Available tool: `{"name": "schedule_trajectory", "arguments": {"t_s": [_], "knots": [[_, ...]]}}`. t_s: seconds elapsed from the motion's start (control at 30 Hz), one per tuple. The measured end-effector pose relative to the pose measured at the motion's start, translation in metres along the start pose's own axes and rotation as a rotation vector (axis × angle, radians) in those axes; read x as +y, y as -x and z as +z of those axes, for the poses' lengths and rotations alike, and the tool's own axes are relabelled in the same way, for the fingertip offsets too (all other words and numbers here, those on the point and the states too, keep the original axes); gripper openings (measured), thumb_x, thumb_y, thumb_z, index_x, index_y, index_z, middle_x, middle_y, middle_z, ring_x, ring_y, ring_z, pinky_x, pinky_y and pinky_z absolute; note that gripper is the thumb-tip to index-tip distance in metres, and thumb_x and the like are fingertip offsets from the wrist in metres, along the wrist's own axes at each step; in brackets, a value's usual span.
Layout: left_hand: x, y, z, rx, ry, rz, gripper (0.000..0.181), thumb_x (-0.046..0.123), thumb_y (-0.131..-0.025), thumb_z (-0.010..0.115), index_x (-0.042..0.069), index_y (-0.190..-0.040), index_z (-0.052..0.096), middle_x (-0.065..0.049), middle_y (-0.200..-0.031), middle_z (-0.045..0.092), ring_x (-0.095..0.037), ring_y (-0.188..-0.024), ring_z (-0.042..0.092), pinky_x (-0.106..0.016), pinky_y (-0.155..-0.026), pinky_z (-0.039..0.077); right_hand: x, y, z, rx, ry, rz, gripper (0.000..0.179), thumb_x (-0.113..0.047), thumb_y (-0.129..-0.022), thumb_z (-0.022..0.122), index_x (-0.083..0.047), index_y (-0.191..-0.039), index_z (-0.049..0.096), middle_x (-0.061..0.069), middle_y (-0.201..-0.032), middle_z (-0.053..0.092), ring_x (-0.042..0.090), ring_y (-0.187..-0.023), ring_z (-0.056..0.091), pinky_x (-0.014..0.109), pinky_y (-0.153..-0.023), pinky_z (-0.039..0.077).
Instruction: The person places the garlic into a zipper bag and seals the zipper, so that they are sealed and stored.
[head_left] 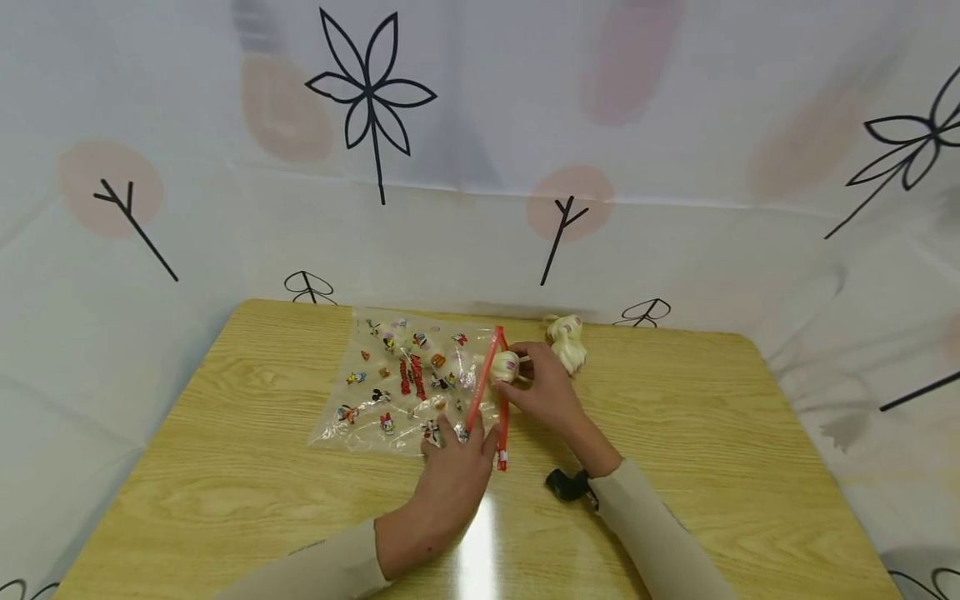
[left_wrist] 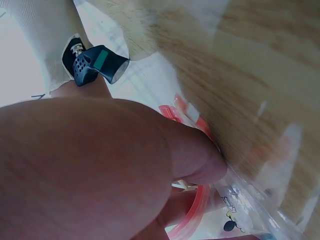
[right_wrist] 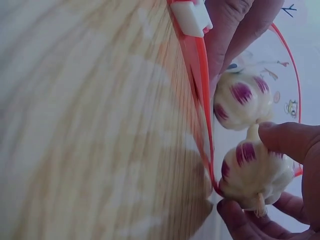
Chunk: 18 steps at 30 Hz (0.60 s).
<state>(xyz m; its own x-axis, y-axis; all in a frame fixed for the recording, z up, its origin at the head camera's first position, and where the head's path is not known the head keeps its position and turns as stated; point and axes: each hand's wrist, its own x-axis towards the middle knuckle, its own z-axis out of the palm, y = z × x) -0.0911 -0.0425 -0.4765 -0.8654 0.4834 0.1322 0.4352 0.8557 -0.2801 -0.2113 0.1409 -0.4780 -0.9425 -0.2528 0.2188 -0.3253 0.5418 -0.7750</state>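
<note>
A clear zip bag (head_left: 405, 408) with cartoon prints lies on the table, its red-edged mouth facing right and parted. My left hand (head_left: 450, 483) holds the near part of that mouth, the red rim (left_wrist: 197, 212) running between its fingers. My right hand (head_left: 551, 392) grips a cream garlic bulb (head_left: 506, 367) with purple patches, thumb on one side and fingers on the other, right at the opening. Just beyond it, the right wrist view shows a second garlic bulb (right_wrist: 242, 100) within the red-edged mouth, close to the left fingers.
More pale garlic (head_left: 567, 346) lies on the table behind my right hand, near the back edge. The wooden table (head_left: 675, 417) meets a patterned white cloth (head_left: 465, 150) at the back and sides. A dark wrist camera (head_left: 567, 485) sits at my right cuff.
</note>
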Motion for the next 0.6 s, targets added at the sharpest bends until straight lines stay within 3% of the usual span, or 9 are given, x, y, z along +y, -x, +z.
{"name": "schedule_trajectory", "arguments": {"t_s": [0.3, 0.6], "knots": [[0.000, 0.000, -0.001, -0.009, -0.007, 0.004, 0.048, 0.023, -0.103, 0.069, 0.026, -0.150, 0.061, -0.011, -0.150, 0.059, -0.053, -0.116, 0.067, -0.054, -0.068, 0.064, -0.005, -0.002, 0.004, 0.019, 0.023, 0.017, 0.057, -0.019, -0.087, 0.090, -0.001, -0.133, 0.062, 0.015, -0.123, 0.058, 0.030, -0.106, 0.066, 0.044, -0.090, 0.062], [0.000, 0.000, -0.001, 0.026, -0.041, 0.000, 0.045, 0.024, -0.103, 0.068, 0.027, -0.148, 0.063, -0.010, -0.148, 0.061, -0.052, -0.115, 0.068, -0.052, -0.066, 0.064, -0.012, -0.007, 0.009, 0.046, 0.003, 0.070, 0.053, -0.019, -0.087, 0.089, 0.000, -0.130, 0.065, 0.015, -0.115, 0.069, 0.029, -0.098, 0.071, 0.044, -0.087, 0.062]]}}
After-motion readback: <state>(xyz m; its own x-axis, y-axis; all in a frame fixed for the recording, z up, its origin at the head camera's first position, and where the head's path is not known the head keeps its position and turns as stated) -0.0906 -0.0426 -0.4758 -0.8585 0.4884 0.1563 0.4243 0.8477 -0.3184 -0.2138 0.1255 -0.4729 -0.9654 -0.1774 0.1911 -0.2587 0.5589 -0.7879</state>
